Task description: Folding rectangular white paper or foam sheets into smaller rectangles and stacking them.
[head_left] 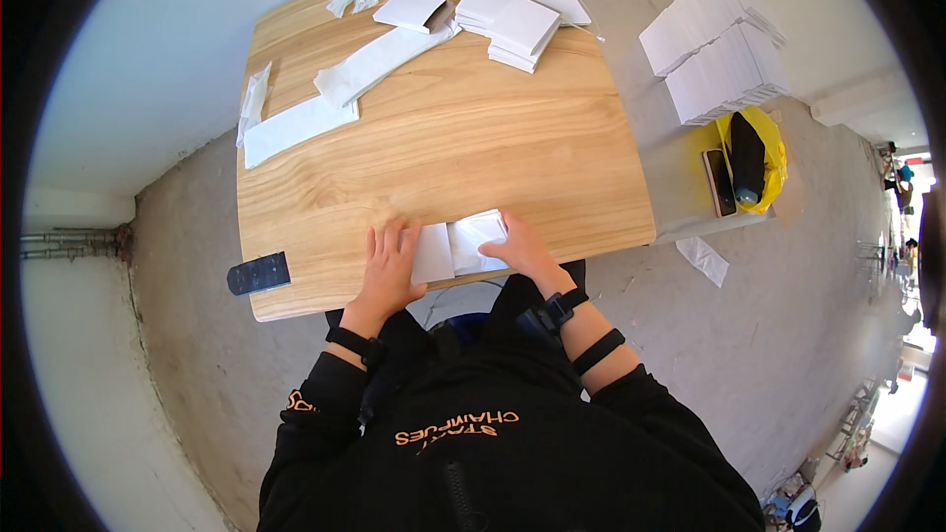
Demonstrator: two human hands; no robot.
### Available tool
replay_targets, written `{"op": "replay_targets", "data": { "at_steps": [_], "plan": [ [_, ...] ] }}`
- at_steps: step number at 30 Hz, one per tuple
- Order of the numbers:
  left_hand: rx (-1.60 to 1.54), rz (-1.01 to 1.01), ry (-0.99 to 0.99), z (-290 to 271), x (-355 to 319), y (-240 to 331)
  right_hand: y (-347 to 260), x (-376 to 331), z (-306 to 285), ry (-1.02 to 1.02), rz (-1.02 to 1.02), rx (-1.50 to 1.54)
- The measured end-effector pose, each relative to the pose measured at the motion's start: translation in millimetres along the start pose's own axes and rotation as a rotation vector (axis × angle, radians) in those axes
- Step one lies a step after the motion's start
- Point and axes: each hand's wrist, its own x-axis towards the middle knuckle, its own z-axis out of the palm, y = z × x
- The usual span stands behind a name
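1. Left hand (387, 264) lies flat, fingers spread, on the white paper (455, 246) at the near edge of the table (473, 138). It looks like it's pinning the sheet so it won't slide.
2. Right hand (522, 248) rests on the paper's right part, fingers curled over a raised fold, pressing rather than gripping.
3. The paper's thin, matte and creased. The table is smooth pale wood grain.
4. At the far edge sit a folded stack (517, 15) and loose strips (379, 59), out of the way.
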Motion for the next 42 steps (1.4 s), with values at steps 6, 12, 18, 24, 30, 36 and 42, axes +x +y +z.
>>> {"op": "replay_targets", "data": {
  "at_steps": [6,12,18,24,30,36,42],
  "plan": [
    [0.035,0.156,0.016,-3,3,30,13,5,5,0.064,-0.016,0.161],
    [0.036,0.261,-0.094,11,-2,41,11,8,1,0.032,-0.01,0.173],
    [-0.032,0.303,-0.056,18,2,40,10,7,1,0.061,0.002,0.164],
    [0.006,0.3,0.017,14,0,45,2,4,0,0.025,0.052,0.12],
    [0.027,-0.04,0.079,6,4,20,23,6,4,0.024,0.012,0.249],
    [-0.027,-0.032,0.024,11,2,3,13,1,10,-0.07,0.119,0.461],
    [-0.145,-0.026,0.099,19,2,9,3,-5,18,-0.104,0.139,0.297]
  ]
}}
